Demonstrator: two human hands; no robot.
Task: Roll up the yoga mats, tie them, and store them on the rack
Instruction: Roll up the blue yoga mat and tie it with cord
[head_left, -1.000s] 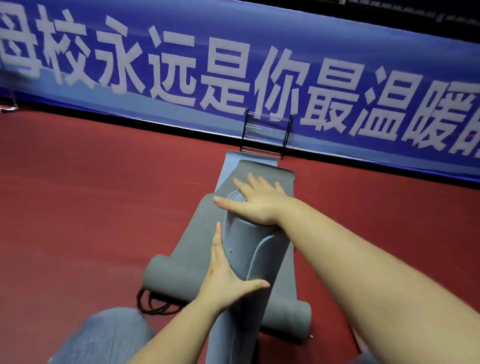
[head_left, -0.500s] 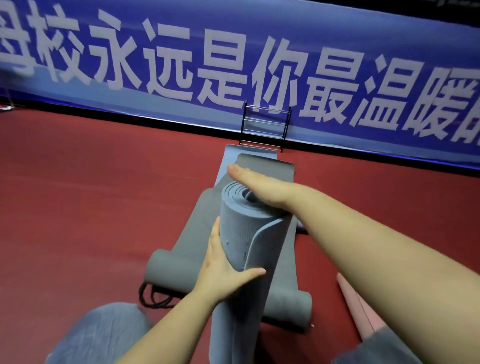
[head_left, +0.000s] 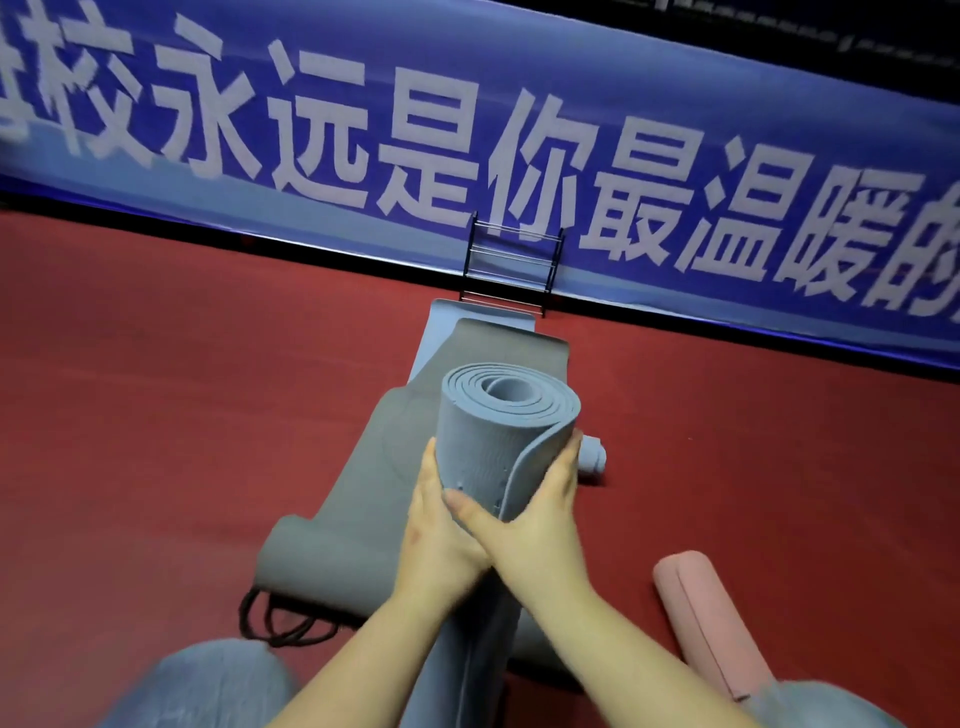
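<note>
Grey mat (head_left: 363, 499) lies between roll (head_left: 498, 431) and rack (head_left: 511, 265).

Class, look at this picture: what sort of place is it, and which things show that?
Probably a sports hall or gym: a red sports floor, a long blue banner along the wall, and yoga mats laid before a small rack.

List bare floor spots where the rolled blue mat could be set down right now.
Widest free patch: red floor left of the grey mat, up to the banner. Another: floor right of the rolled blue mat, between the small blue roll, pink roll and banner. Crowded: centre strip to the rack, and the black cords near the knee.
</note>
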